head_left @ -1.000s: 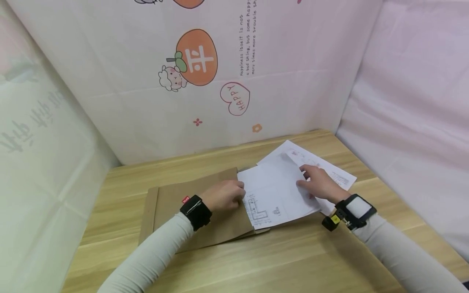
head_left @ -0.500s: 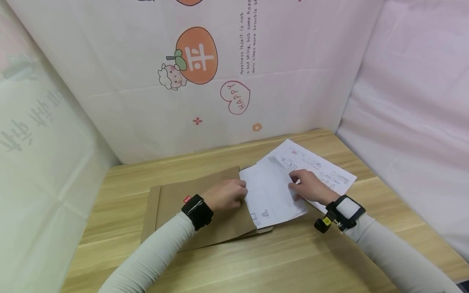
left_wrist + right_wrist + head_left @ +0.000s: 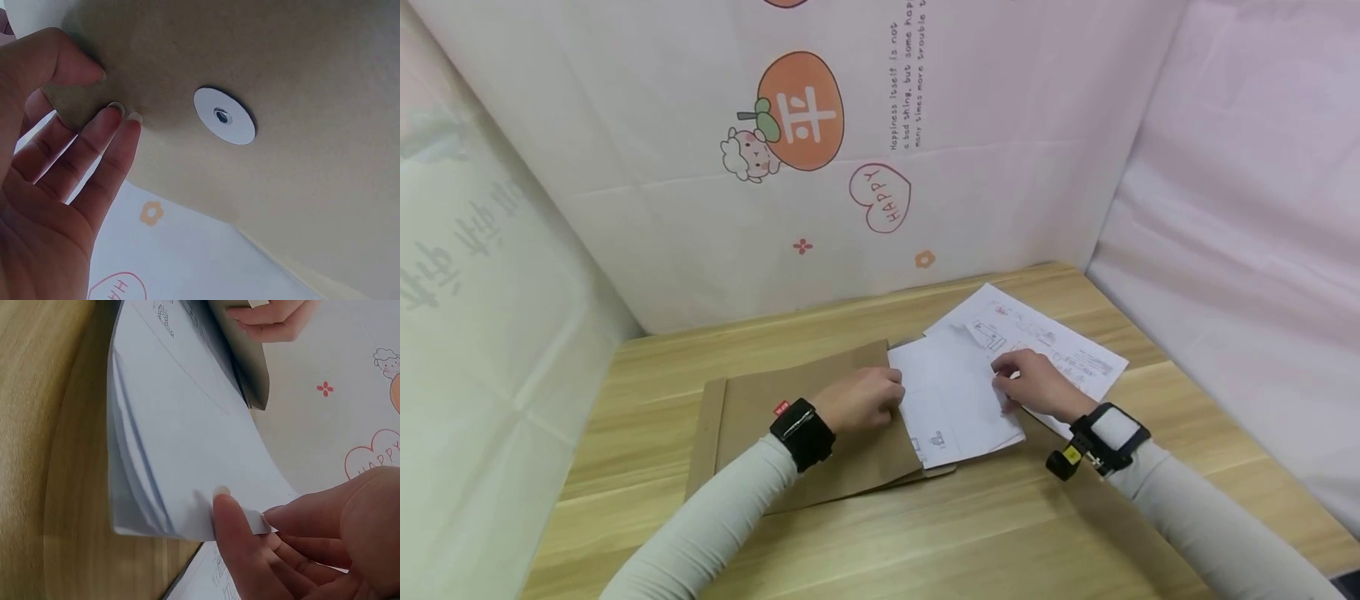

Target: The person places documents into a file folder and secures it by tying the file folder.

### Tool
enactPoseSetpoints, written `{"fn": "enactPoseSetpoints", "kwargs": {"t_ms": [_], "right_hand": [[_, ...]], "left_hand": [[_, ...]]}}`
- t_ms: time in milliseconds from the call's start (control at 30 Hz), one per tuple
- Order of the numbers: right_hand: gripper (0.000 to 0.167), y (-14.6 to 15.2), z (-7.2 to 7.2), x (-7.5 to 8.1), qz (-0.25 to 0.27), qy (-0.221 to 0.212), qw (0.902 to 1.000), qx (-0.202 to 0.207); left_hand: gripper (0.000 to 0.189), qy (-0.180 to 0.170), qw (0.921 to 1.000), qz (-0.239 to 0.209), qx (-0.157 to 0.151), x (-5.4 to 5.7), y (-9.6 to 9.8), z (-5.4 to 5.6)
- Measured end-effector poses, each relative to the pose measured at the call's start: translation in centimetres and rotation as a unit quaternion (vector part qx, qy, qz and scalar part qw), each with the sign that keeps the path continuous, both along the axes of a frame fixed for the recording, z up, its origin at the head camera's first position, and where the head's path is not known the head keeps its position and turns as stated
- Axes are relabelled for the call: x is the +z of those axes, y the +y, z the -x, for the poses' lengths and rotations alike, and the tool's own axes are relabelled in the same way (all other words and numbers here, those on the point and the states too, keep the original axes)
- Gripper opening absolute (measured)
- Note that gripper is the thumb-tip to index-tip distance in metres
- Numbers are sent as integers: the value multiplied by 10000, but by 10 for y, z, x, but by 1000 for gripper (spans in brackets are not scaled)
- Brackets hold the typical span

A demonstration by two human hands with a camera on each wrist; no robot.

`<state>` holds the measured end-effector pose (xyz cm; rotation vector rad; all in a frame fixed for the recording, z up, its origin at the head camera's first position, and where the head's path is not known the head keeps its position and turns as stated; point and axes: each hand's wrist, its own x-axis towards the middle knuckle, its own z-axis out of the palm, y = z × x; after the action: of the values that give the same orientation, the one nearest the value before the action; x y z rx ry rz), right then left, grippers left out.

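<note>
- Head view: right hand (image 3: 1037,385) has a closed pinch grip on outer edge of paper stack (image 3: 955,400); left hand (image 3: 861,400) pinches mouth edge of brown envelope (image 3: 850,471).
- Stack is at envelope mouth, looks partly inside, lying over the table (image 3: 1000,525).
- Risk: sheets fan apart at the right-wrist-view edge; one could snag on the mouth and crease.
- Left grip slackening could let the mouth sag and block paper.
- Hidden: insertion depth, sheet count.
- Farther: loose paper (image 3: 1060,333), partly under stack, might get dragged; handwriting unreadable.
</note>
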<state>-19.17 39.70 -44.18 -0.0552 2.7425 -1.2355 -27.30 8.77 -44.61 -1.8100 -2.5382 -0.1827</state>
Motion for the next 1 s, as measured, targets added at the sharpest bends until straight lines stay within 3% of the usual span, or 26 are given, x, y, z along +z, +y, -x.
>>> {"fn": "enactPoseSetpoints", "kwargs": {"t_ms": [300,1000], "right_hand": [[34,-15,2,-5,665,-217,9975,96],[22,-41,5,-12,1293,-568,9894,338]], "left_hand": [[24,106,9999,-74,-87,5,1,-2],[27,-5,9998,-195,28,11,3,-6]]}}
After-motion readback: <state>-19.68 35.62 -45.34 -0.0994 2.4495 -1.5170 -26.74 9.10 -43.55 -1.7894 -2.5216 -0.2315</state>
